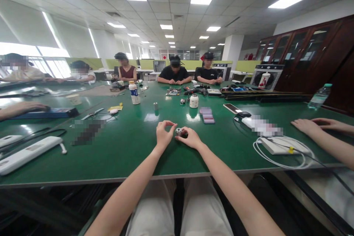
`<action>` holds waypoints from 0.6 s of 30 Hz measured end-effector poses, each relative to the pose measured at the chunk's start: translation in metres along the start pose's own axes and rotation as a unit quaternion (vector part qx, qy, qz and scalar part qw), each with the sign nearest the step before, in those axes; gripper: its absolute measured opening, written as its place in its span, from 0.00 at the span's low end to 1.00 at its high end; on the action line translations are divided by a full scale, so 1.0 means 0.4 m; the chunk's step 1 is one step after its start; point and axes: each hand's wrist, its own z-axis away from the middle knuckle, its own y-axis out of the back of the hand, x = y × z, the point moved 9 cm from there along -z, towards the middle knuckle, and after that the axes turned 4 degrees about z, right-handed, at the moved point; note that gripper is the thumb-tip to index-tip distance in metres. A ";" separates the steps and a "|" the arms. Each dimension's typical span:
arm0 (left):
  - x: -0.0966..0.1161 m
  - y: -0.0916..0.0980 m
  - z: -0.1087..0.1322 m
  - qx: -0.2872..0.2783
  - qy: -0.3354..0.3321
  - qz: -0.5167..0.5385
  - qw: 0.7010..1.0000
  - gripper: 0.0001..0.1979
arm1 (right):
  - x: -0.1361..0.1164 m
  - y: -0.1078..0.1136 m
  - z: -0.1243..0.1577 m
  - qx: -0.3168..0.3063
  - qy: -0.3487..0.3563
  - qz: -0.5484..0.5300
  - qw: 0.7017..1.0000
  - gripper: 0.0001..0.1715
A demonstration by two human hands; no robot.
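Note:
A small silver metal cylinder (178, 130) with a dark hole in its top stands upright at the table's near middle. The thumb and fingers of my right hand (192, 138) grip it from the right side. Just left of it, my left hand (164, 133) is raised a little, thumb and index fingertips pinched together close to the cylinder's top. Whatever lies between those fingertips is too small to make out. Farther off on the green table (129, 158) stands a similar silver cylinder (155, 106).
Beyond my hands are a white jar (194, 100), a bottle with a blue band (134, 93) and a blurred purple pack (207, 115). Cables and a white power strip (30, 155) lie left; a phone (232, 108) and coiled white cable (257, 151) lie right. Other people's hands rest at both sides.

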 end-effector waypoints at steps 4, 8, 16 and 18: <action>0.033 -0.023 0.015 -0.031 -0.029 0.038 0.998 0.04 | 0.001 -0.002 -0.001 -0.002 0.006 0.009 1.000 0.23; 0.032 -0.049 0.024 -0.079 -0.024 0.060 0.995 0.04 | 0.006 -0.004 -0.003 -0.001 0.008 0.002 1.000 0.22; 0.016 -0.048 0.023 -0.071 0.003 0.070 0.995 0.06 | -0.001 -0.001 0.000 -0.001 0.009 0.005 1.000 0.20; 0.019 -0.050 0.023 -0.082 -0.004 0.058 0.995 0.06 | -0.001 -0.002 -0.001 -0.004 0.008 0.007 1.000 0.21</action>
